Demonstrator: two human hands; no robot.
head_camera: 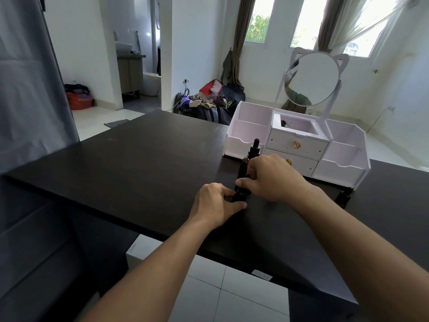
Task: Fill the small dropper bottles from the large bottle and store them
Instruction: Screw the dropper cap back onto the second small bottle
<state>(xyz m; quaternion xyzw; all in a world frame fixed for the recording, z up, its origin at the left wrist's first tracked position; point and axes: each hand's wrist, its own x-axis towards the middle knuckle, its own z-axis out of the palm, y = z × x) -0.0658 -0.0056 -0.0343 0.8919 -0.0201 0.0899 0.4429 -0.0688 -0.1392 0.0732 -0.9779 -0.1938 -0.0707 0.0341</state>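
Both hands meet at a small black dropper bottle [241, 192] on the dark matte worktop [139, 163]: left hand [217, 202] grips its base, right hand [270, 175] pinches its top. Large dark dropper bottle [251, 154] stands just behind. Another small dark bottle [343, 198] sits right. White compartmented organiser with round mirror [299, 145] shows no bottles stored, so likely early. Tiled floor, bags, curtained windows beyond.

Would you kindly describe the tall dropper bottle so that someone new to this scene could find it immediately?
Start at the white organiser with the cat-eared round mirror on the dark table. Just in front of its left end stands the tall dropper bottle, upright, behind the right hand. Unlike the small bottle both hands pinch, it rises above the knuckles, topped by a black rubber bulb.
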